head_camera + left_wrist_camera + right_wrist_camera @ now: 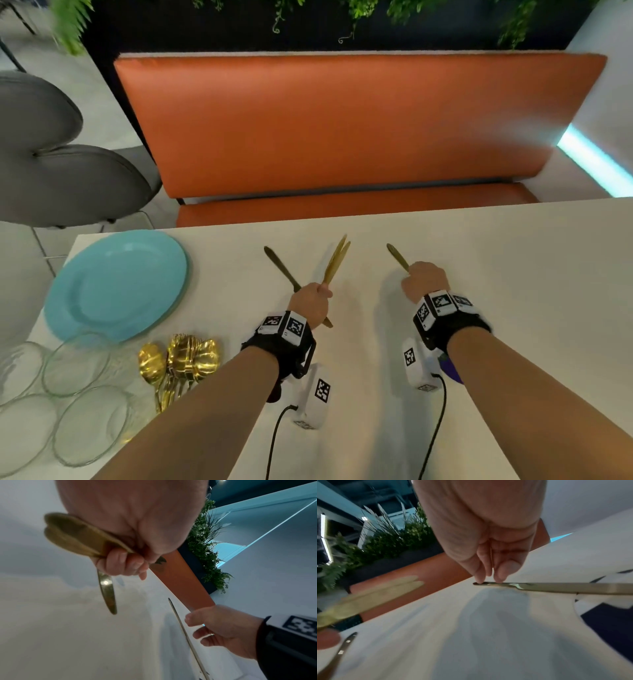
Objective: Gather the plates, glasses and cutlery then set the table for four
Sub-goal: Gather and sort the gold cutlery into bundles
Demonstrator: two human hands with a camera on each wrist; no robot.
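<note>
Head cam looks down over table (479, 274); wrist cams close, low, sharing orange bench (181, 582).

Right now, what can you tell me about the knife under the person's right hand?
The knife is slim, one-piece and gold-coloured, metal by its shine. It lies flat on the white table, blade pointing away toward the orange bench. The right hand pinches its handle end between fingertips and thumb. The wrist view shows the narrow handle widening into the blade. It lies apart from the other cutlery.

Bare table (513, 274) right of both hands; plates (116, 284), glass bowls (77, 363), cutlery pile (181, 359) crowd left
</note>
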